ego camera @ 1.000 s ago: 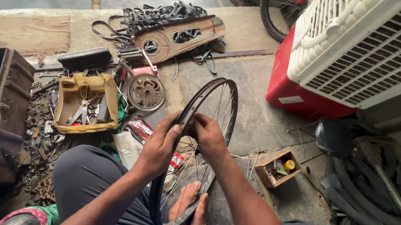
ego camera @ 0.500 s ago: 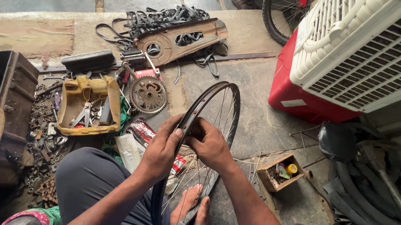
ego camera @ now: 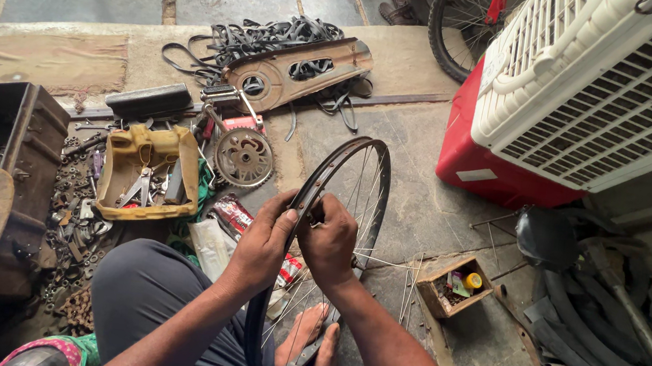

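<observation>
Rim turned slightly | left hand (ego camera: 263, 243), right hand (ego camera: 329, 241) clasp bicycle wheel rim (ego camera: 325, 176) | steady rim, fingers off spokes (ego camera: 361, 199)

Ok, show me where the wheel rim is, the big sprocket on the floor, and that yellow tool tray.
wheel rim (ego camera: 343, 154): head view, upper arc of the rim.
sprocket (ego camera: 244, 157): head view, centre of the toothed disc.
yellow tool tray (ego camera: 130, 151): head view, its far left wall.
</observation>
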